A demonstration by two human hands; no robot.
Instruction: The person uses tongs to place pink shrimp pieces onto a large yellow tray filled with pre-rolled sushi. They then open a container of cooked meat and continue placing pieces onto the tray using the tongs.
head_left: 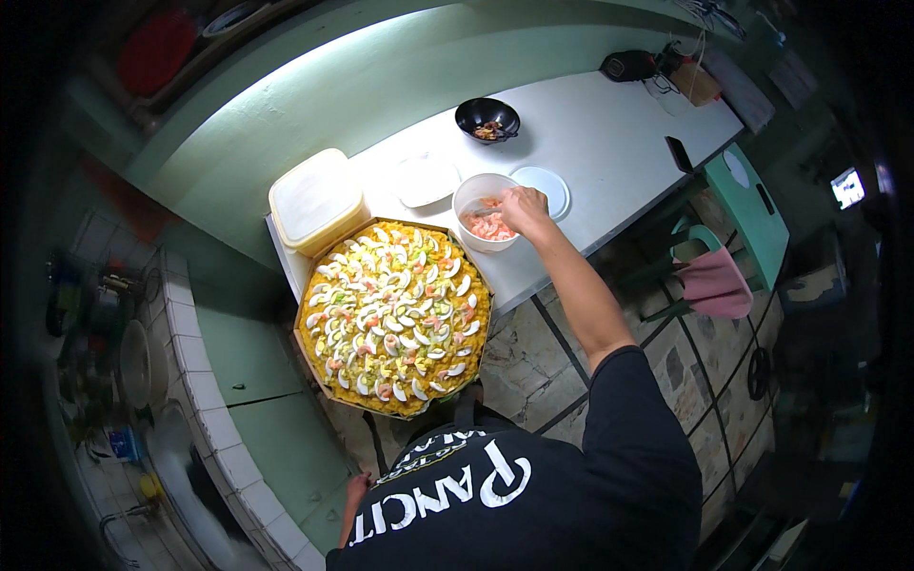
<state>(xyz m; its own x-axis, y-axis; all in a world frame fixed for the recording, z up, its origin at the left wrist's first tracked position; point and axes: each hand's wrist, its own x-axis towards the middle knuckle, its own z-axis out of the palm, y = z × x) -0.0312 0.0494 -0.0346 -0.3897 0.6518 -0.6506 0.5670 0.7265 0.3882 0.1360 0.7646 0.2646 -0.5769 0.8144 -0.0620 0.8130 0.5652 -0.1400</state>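
Observation:
My right hand (526,209) reaches over the rim of a round whitish tub (458,203). Its fingers are closed on what looks like a metal spoon (486,211), dipping among pink peeled shrimp (489,226). Left of the tub, a big octagonal tray (299,357) is filled with noodles under orange-yellow sauce, topped with egg slices, shrimp and green bits. It overhangs the table's near edge. Low beside my black shirt, my left hand (359,483) is small and partly hidden, its fingers unclear.
On the white table (609,143) are a pale blue round lid (557,183), a white dish (427,181), a black bowl (476,116) with brown bits and a large lidded yellowish box (317,198). A phone (678,153) lies near the right edge. A tiled sink counter (205,395) runs along the left.

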